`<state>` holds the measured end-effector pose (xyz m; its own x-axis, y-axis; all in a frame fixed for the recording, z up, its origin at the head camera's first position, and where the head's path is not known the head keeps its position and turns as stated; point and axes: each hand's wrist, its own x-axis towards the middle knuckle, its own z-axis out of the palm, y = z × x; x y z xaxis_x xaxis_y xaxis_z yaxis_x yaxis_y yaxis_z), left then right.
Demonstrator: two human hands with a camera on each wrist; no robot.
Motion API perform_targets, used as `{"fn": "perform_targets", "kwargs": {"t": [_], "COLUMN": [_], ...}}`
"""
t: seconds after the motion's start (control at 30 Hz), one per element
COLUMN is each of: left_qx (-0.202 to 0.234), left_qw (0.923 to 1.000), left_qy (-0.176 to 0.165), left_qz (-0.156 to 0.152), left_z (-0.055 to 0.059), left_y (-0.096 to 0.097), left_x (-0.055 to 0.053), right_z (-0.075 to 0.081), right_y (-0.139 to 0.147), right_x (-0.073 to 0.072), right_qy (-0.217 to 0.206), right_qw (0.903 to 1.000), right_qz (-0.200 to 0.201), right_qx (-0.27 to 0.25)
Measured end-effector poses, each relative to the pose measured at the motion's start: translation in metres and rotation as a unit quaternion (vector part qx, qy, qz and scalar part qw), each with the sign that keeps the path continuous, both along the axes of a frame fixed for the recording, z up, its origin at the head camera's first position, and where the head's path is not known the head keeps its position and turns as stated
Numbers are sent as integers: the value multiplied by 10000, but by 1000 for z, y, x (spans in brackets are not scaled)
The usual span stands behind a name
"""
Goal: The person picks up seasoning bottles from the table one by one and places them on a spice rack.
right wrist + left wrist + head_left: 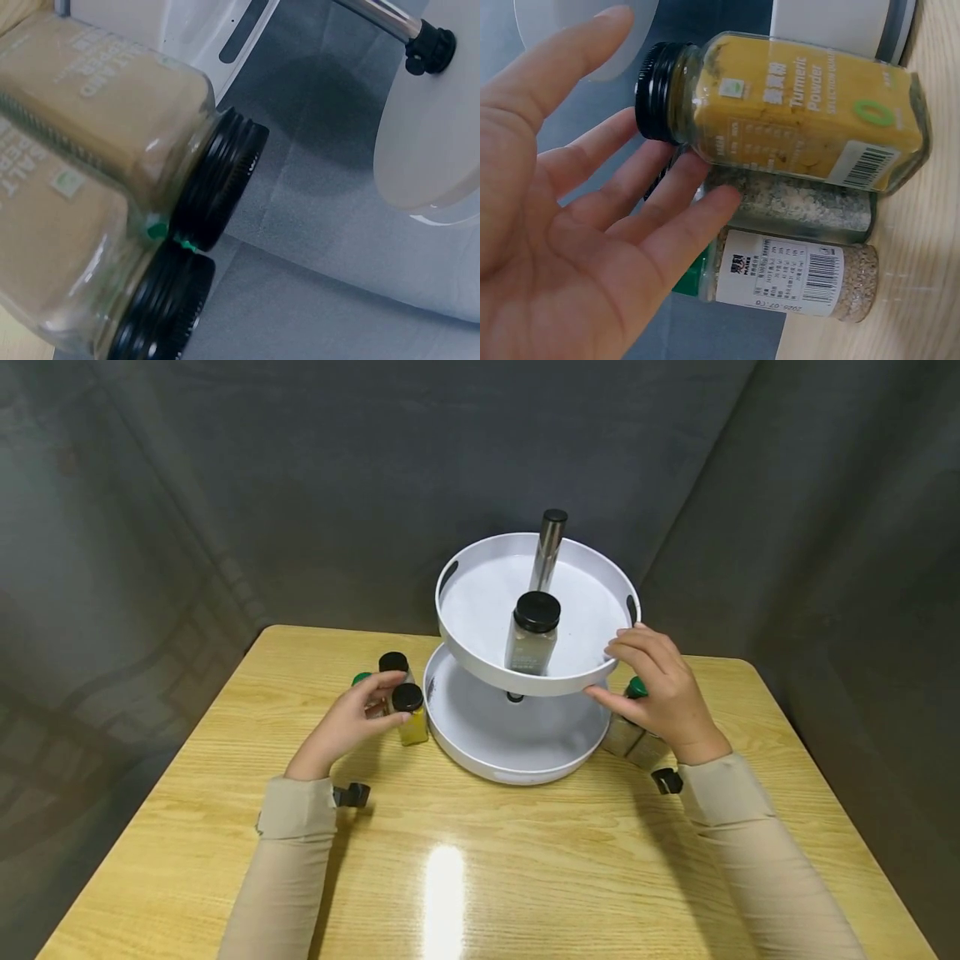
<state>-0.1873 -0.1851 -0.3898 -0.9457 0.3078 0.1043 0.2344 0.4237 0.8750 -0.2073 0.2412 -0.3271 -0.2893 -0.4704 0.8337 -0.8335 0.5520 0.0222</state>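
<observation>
In the head view my left hand (352,718) is beside a black-capped jar of turmeric powder (415,728), its fingers spread. Seen from the left wrist, the thumb stands well away from the jar and the fingertips lie close to its cap and shoulder. My right hand (660,689) grips the rim of the white upper tray (472,656) of a two-tier stand, fingers over the edge and thumb below. A black-capped jar (531,647) stands on this tray, in front of the metal post (548,552). The right wrist view leaves the right hand out.
Behind the turmeric stand a black-capped jar (795,206) and a green-capped jar (780,274). The round lower tray (517,764) rests on the wooden table (360,877). Right of it are two salt and pepper jars (127,90) and a green-capped jar (637,687). Grey curtains (337,485) hang behind.
</observation>
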Motion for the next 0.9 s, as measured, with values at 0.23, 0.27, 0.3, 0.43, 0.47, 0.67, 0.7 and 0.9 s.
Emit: {"fn": "perform_targets", "kwargs": {"t": [0.23, 0.27, 0.3, 0.43, 0.47, 0.67, 0.7, 0.9], "left_qx": [-40, -37, -46, -29, -29, -6, -8, -38], "left_qw": [9999, 9999, 9999, 10000, 10000, 10000, 10000, 10000], "left_qy": [-95, -97, -90, -50, -29, -20, -14, 49], "left_qz": [-99, -103, -101, -49, -50, 8, 19, 66], "left_z": [-2, -3, -3, -5, -5, -6, -6, -7], "left_y": [3, 3, 4, 4, 4, 5, 5, 3], "left_x": [0, 0, -1, -3, -3, -4, -4, -5], "right_z": [0, 0, 0, 0, 0, 0, 0, 0], "right_y": [1, 1, 1, 2, 2, 3, 3, 3], "right_x": [0, 0, 0, 0, 0, 0, 0, 0], "right_qy": [-20, -22, -23, -35, -35, -71, -78, -90], "right_qw": [10000, 10000, 10000, 10000, 10000, 10000, 10000, 10000], "right_qz": [16, 24, 29, 39, 39, 24, 25, 8], "right_qx": [-26, -34, -39, -44, -44, -33, -35, -33]}}
